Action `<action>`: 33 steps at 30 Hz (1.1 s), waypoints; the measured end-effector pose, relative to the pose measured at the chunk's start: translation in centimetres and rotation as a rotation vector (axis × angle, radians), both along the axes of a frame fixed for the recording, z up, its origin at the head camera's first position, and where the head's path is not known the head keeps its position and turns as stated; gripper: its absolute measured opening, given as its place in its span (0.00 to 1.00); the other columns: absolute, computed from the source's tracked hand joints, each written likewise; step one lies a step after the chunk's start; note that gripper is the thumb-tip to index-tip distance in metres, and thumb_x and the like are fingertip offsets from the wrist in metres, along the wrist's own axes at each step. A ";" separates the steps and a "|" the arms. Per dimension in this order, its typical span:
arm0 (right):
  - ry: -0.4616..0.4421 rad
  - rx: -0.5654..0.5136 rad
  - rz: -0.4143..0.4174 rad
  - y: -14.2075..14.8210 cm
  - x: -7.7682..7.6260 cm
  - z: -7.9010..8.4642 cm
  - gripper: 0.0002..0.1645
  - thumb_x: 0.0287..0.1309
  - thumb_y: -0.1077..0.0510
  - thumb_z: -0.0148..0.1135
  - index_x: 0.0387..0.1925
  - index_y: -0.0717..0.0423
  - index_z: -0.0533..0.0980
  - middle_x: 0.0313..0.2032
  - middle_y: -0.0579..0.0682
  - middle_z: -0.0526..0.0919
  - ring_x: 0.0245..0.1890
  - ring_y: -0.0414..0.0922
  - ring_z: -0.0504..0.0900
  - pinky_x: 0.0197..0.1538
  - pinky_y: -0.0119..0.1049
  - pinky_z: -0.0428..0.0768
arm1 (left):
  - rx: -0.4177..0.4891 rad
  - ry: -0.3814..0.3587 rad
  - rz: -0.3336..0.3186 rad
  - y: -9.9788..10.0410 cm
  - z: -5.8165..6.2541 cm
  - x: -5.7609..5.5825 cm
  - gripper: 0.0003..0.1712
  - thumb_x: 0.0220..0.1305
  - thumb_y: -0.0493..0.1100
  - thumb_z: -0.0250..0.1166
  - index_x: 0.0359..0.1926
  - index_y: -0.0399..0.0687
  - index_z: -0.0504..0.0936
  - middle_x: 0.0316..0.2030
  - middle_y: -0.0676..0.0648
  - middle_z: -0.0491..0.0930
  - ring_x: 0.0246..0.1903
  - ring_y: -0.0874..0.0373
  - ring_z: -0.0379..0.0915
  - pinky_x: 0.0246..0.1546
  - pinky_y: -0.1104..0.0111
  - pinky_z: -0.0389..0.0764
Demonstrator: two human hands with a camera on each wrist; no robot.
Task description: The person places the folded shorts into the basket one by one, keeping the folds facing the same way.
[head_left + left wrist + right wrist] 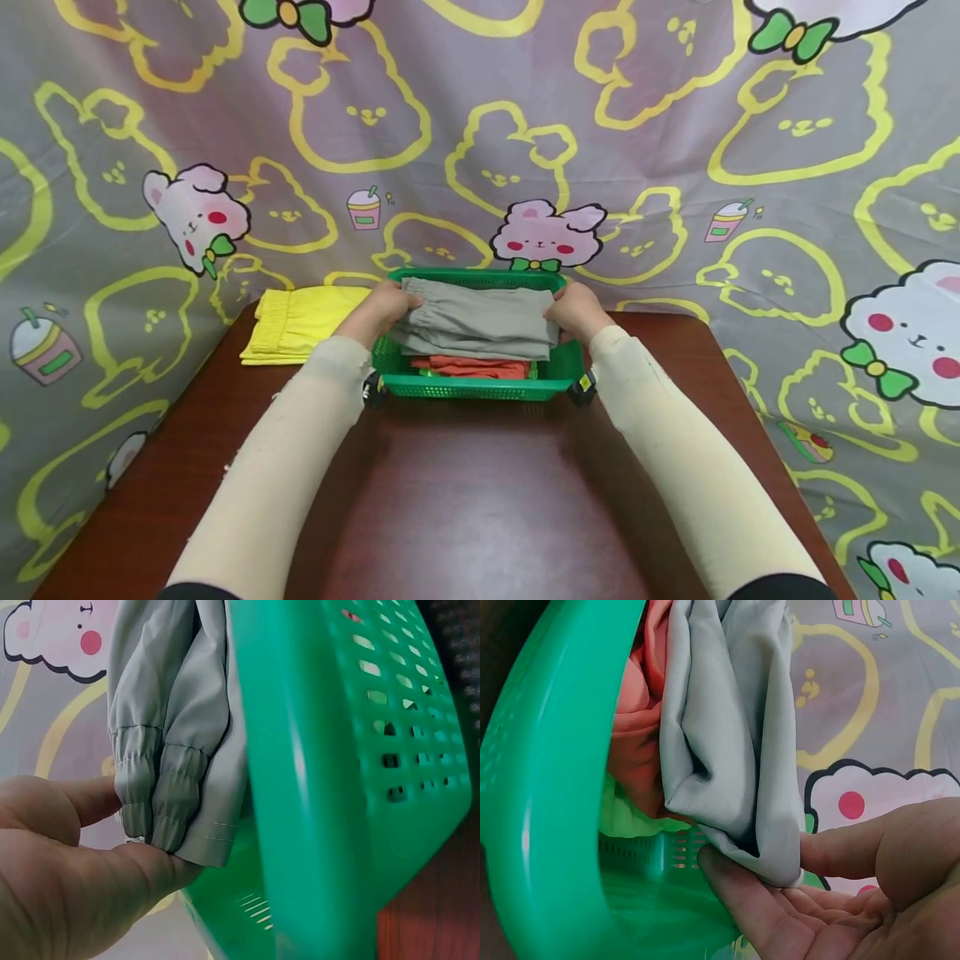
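Note:
Folded grey elastic-waist pants (480, 321) are held level over the green plastic basket (480, 388). My left hand (384, 308) pinches the gathered waistband end; the left wrist view shows thumb and finger on either side of the elastic (139, 787). At the other end my right hand (577, 310) grips the folded grey cloth (727, 742) between thumb and fingers. Beneath the pants, inside the basket, lie an orange-red folded garment (476, 367) and a bright green one (634, 810), mostly hidden.
Left of the basket a folded yellow garment (300, 321) with an elastic waistband lies on the dark red-brown table (487, 500). A grey cartoon-print curtain (637, 167) hangs right behind the basket and along both sides.

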State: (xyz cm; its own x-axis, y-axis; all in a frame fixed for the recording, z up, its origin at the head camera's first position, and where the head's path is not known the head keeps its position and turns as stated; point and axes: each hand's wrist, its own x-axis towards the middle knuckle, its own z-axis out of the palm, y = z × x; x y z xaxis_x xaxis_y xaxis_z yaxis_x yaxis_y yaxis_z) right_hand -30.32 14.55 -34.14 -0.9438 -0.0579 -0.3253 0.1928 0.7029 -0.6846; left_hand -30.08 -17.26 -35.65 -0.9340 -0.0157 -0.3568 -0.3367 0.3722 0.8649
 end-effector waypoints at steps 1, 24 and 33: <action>0.009 0.009 0.004 0.0 0.0 0.0 0.29 0.70 0.62 0.60 0.68 0.70 0.68 0.62 0.68 0.74 0.45 0.60 0.87 0.40 0.46 0.88 | -0.008 0.005 -0.001 0.0 0.0 0.0 0.42 0.77 0.39 0.56 0.80 0.31 0.43 0.80 0.34 0.42 0.79 0.39 0.40 0.78 0.50 0.50; 0.160 0.306 0.169 -1.7 0.7 -1.4 0.27 0.63 0.68 0.49 0.63 0.66 0.74 0.62 0.65 0.78 0.38 0.50 0.73 0.37 0.38 0.74 | -0.473 0.160 -0.094 1.0 -1.4 0.6 0.14 0.70 0.35 0.49 0.47 0.27 0.74 0.47 0.32 0.73 0.35 0.46 0.65 0.37 0.60 0.71; 0.180 0.379 0.233 -2.5 1.2 -1.3 0.09 0.65 0.68 0.50 0.40 0.63 0.77 0.35 0.57 0.77 0.32 0.49 0.71 0.35 0.40 0.73 | -0.585 0.141 -0.168 1.3 -1.3 0.2 0.13 0.67 0.31 0.46 0.25 0.44 0.66 0.32 0.41 0.68 0.27 0.51 0.62 0.28 0.65 0.68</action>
State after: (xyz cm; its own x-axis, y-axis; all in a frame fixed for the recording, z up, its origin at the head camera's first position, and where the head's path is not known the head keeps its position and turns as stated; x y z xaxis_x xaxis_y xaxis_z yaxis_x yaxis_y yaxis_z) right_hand -29.08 12.09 -35.45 -0.9630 -0.1834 -0.1973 -0.0973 0.9198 -0.3802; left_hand -29.83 -15.95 -36.98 -0.9782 -0.0198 -0.2067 -0.1297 0.8356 0.5338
